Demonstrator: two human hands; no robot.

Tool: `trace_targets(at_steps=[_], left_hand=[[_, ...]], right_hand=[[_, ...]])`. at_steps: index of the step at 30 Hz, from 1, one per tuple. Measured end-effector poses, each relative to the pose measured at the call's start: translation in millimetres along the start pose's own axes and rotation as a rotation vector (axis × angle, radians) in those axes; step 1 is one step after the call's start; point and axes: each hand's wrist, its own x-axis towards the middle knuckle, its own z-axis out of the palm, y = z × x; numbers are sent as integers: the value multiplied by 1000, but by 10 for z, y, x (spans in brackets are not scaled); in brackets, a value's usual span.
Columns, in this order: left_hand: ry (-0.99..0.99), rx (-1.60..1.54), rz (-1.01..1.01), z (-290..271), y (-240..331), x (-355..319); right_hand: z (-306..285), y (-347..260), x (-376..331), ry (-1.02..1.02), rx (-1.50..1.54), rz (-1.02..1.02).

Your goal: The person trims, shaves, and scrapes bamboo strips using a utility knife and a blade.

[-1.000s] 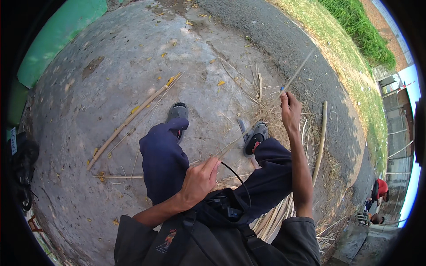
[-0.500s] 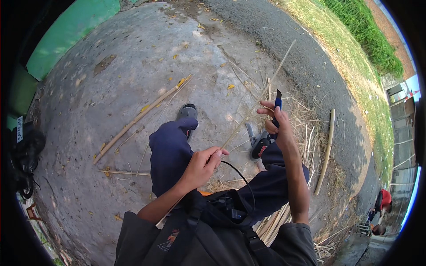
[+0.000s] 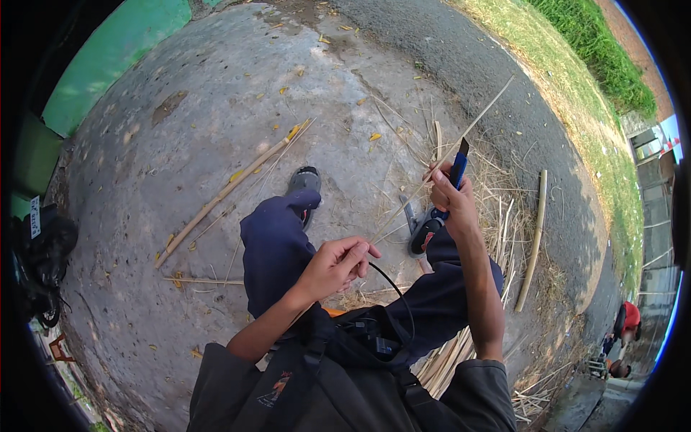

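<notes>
A thin, pale bamboo strip (image 3: 400, 208) slants from low centre up to the right. At its near end the fingers of my left hand (image 3: 335, 269) are closed in a pinch. Farther along, my right hand (image 3: 455, 200) has its thumb and fingers closed around the same strip. That hand also grips a blue utility knife (image 3: 456, 171), its dark blade pointing up and away, close beside the strip. Beyond the right hand, the strip's far end sticks out freely over the ground.
On the concrete at left lies a long bamboo pole (image 3: 223, 196). Another pole piece (image 3: 533, 241) lies at right. Shavings and split strips (image 3: 450, 360) litter the ground beside my right leg. A black bag-like bundle (image 3: 50, 252) sits at far left. Another person (image 3: 628, 324) is far right.
My right hand has closed its previously spread fingers on the strip, with the knife still in it. The strip's far end has swung right. My left hand has shifted slightly right.
</notes>
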Motion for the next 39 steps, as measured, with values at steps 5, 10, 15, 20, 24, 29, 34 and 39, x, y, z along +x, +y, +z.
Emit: trace_targets(at_steps=[5,10,15,20,24,29,34,39], left_hand=[[122,154,175,-64,-215,115],[255,303,242,17,-130,180],[263,284,243,84,-98,208],[207,240,245,115,-96,225],[210,279,276,147,-67,200],[273,311,273,168,-80,155],[291,305,295,189,-21,145],[289,324,299,177,14,99]], right_hand=[[174,5,-81,123,-528,-180],[318,183,-326,11,-1055,-596],[321,397,-491,-164,-1116,-517],[315,407,-519,-238,-1117,-463],[275,408,-485,-301,-1072,-453],[309,394,-490,-294,-1075,-461],[347,383,-486,-249,-1121,-471],[406,356,-462,-218,-1109,-541]])
